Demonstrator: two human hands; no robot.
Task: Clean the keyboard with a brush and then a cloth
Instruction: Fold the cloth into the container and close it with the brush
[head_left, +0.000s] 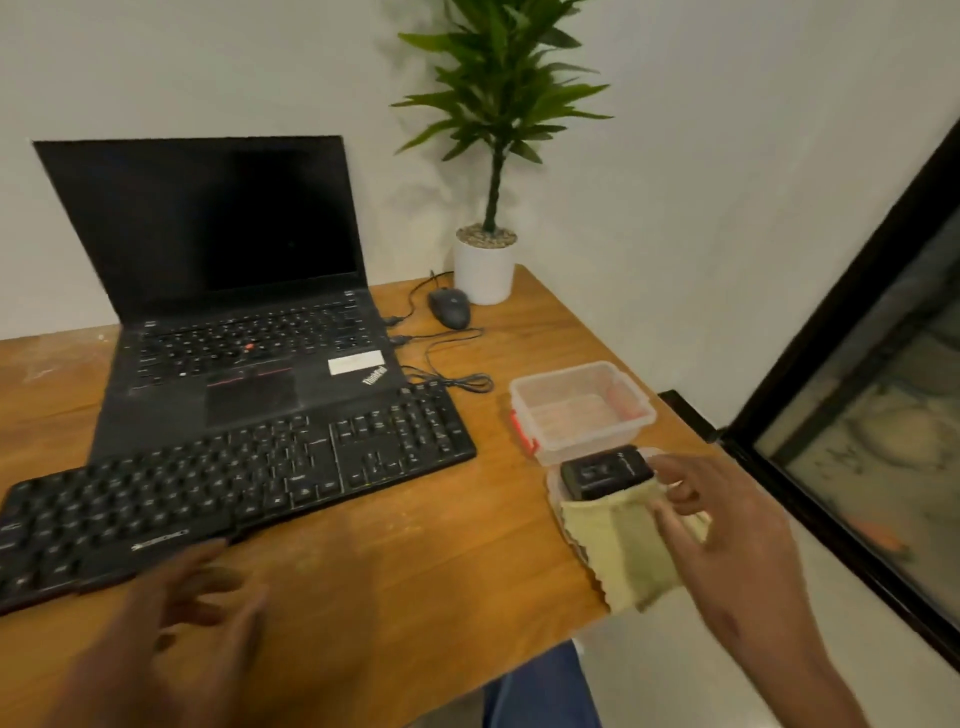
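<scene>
A black keyboard (228, 483) lies slanted on the wooden table (415, 571), in front of an open laptop. At the table's right edge a folded yellow cloth (618, 551) lies on a clear lid, with a small black boxy object (605, 473) at its far end. My right hand (727, 525) hovers over the cloth, its fingertips touching the cloth's right part, fingers slightly bent. My left hand (192, 613) floats blurred just in front of the keyboard's near edge, fingers spread and holding nothing. I cannot make out a brush for certain.
A black laptop (244, 312) with a dark screen stands behind the keyboard. A wired mouse (449, 307) and a potted plant (485, 260) sit at the back right. A clear plastic container (582, 410) with red clips stands beyond the cloth. A dark-framed glass panel (857, 395) borders the right.
</scene>
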